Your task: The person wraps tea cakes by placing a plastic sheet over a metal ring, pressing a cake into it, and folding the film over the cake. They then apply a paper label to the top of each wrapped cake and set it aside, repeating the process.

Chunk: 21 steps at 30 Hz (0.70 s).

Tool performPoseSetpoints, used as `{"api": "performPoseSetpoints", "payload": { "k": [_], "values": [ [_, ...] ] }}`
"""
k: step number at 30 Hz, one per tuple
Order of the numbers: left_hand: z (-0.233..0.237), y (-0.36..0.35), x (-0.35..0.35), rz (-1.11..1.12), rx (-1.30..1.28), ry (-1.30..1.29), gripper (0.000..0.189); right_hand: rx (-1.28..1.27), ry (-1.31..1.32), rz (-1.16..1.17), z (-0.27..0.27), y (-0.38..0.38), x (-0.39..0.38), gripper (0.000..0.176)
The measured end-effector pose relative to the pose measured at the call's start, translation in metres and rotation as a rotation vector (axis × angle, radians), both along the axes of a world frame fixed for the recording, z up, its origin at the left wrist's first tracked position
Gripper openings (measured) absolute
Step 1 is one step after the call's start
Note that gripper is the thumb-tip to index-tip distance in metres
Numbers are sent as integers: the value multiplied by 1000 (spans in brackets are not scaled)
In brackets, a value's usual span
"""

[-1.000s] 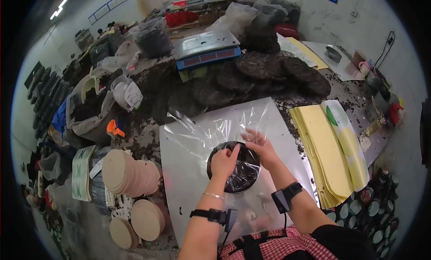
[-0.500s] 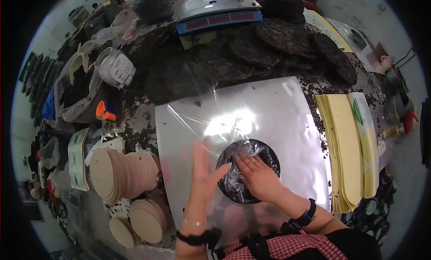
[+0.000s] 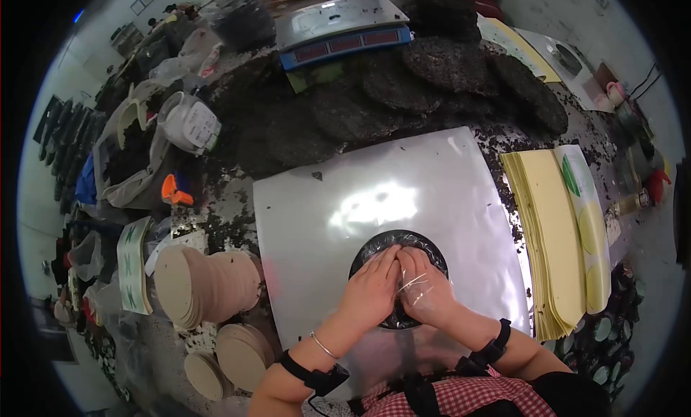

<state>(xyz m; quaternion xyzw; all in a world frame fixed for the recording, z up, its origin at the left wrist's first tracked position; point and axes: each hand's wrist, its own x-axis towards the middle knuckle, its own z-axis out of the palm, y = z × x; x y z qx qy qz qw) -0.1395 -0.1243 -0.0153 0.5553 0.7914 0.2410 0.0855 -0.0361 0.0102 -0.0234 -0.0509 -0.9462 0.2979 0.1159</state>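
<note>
A round black dish (image 3: 355, 264) sits on the shiny silver sheet in front of me, with crinkled clear plastic film (image 3: 394, 240) across its top. My left hand (image 3: 371, 284) lies on the film over the dish's left half, fingers stretched forward. Beside it, my right hand (image 3: 426, 284) rests on the right half, fingers also extended and their tips touching or nearly touching the left ones. A glossy piece of film shows across the back of my right hand. What lies under my palms is hidden.
The silver sheet (image 3: 302, 230) covers the middle of the table. Stacks of round beige discs (image 3: 209, 284) stand left; yellow paper sheets (image 3: 540, 237) lie right. Behind are dark pressed round cakes (image 3: 453, 68), a blue scale (image 3: 342, 39), a clear plastic tub (image 3: 191, 122) and an orange object (image 3: 175, 191).
My left hand has come from the left of the dish onto its film, beside my right hand. The film that stood up toward the back is now folded down.
</note>
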Motion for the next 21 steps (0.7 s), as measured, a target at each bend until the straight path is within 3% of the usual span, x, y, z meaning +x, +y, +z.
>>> {"api": "performPoseSetpoints", "payload": {
  "k": [2,4,6,8,10,11,12,14,16,17,18,20,21],
  "values": [
    [6,-6,3,-45,-25,45,56,151,18,-4,-8,-3,2,65],
    [17,-11,10,14,148,-227,60,232,9,-2,-8,-2,1,70],
    [16,-11,17,31,190,-291,67,213,-86,-7,-6,-7,5,78],
    [9,-3,21,89,97,-124,68,147,-95,0,-2,-4,15,79],
    [-5,3,20,98,82,-81,69,201,-296,362,12,14,27,68],
    [-6,6,24,124,27,80,68,132,-102,539,11,34,39,57],
    [-6,6,28,150,-30,239,68,129,-104,537,28,53,50,57],
    [-1,10,31,182,-33,253,69,-1190,-548,236,76,89,64,52],
    [-7,12,35,198,-68,336,69,-634,-12,-63,22,107,52,51],
    [-7,12,36,201,-88,310,69,-657,5,-106,10,96,43,58],
    [-7,11,37,199,-85,312,69,-698,-161,-119,-19,86,37,64],
    [-3,10,34,158,-45,329,67,-379,-22,-206,-46,62,24,65],
    [1,9,33,96,-96,393,63,-246,-36,-384,-24,39,23,60]
  ]
}}
